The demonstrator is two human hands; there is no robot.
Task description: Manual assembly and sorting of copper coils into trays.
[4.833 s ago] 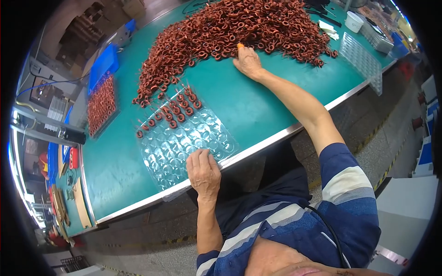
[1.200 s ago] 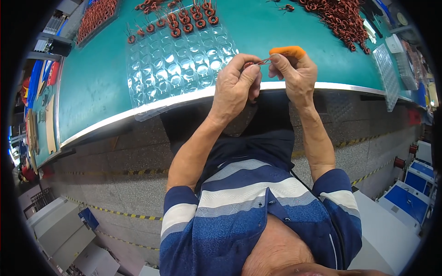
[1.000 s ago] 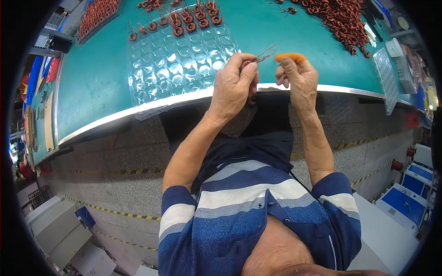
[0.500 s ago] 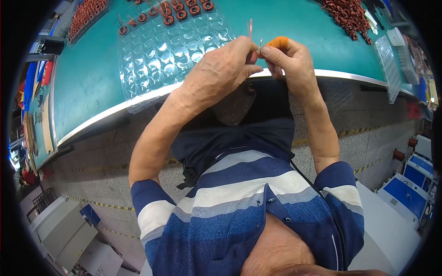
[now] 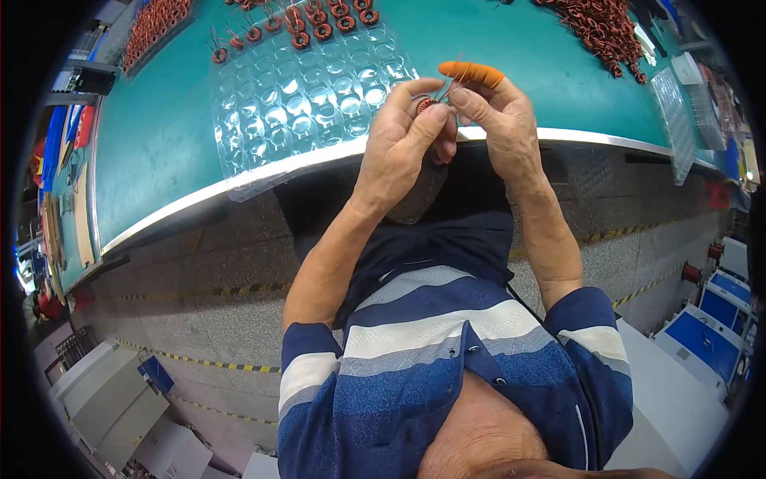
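Observation:
A small ring-shaped coil wound with copper-coloured wire (image 5: 425, 104) is pinched between the thumb and fingers of my left hand (image 5: 401, 142), just above the table's near edge. Thin wire leads (image 5: 456, 78) rise from it toward my right hand (image 5: 504, 118). My right thumb and index finger close on these leads; an orange finger cover (image 5: 472, 73) sits on that index finger. Left of my hands lies a clear plastic tray (image 5: 315, 137) with round pockets. Its far rows hold several similar coils (image 5: 322, 30) with their leads up, while its nearer pockets have no coils.
A heap of copper-coloured coils (image 5: 594, 32) lies at the far right on the green table (image 5: 152, 152). Another filled tray (image 5: 155, 32) stands far left. Clear trays (image 5: 674, 120) lean over the right table edge. The table's pale front edge (image 5: 171, 206) curves before me.
My left hand has turned and shifted right, its thumb now facing up with the coil showing. The orange-covered finger has stretched out behind the leads, which now tilt.

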